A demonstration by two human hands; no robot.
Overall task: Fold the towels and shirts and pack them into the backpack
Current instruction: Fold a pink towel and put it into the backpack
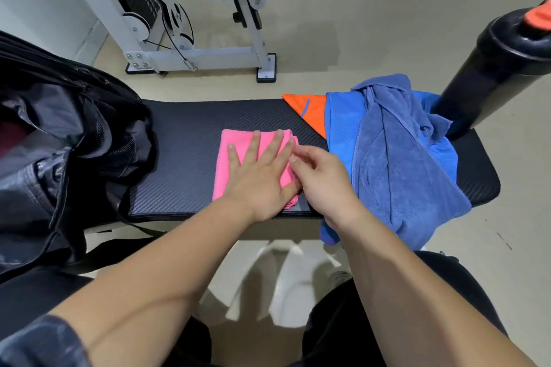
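Left hand (256, 176) pressing pink towel (240, 138), right hand (325, 179) alongside

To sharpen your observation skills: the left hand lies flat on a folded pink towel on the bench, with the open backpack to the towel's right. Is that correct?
No. In the head view the backpack stands to the left of the pink towel; the left hand does lie flat on it.
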